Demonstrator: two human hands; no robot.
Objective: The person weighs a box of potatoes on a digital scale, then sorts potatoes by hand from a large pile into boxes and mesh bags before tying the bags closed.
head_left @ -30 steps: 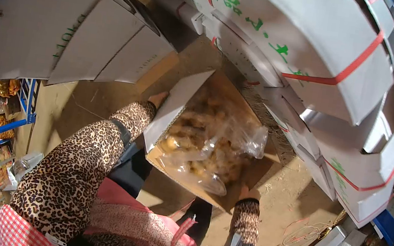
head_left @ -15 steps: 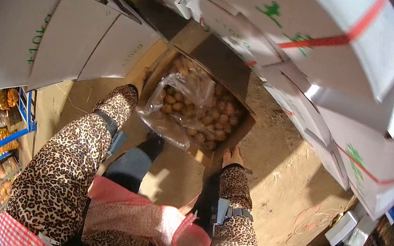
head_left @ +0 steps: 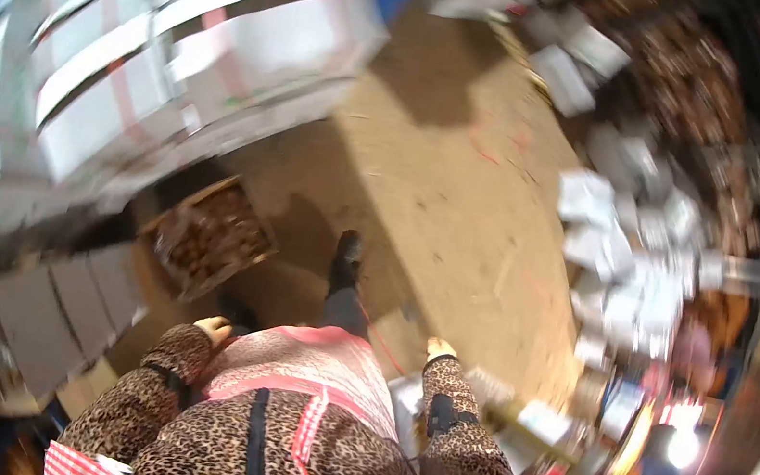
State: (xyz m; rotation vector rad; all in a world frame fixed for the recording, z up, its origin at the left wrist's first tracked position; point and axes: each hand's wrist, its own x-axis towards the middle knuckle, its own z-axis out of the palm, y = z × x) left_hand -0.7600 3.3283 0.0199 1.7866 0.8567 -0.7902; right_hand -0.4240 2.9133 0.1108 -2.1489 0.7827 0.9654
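Note:
My left hand hangs low beside the pink apron, away from the box; its fingers are small and blurred. On the right, my right hand hovers over the brown floor, touching nothing that I can see, its fingers too blurred to read. An open cardboard box stands on the floor at the left, beyond my left hand. Round brown items fill it, with clear plastic along one side. My dark shoe is on the floor to the right of the box.
White cartons with red straps are stacked at the upper left. More pale cartons stand at the lower left. White packets lie in a heap at the right, near a bright light. The brown floor runs between.
Both hands have come away from the box and back towards my body. The view has swung right, so the box now appears at the left, with more floor and white packets in view.

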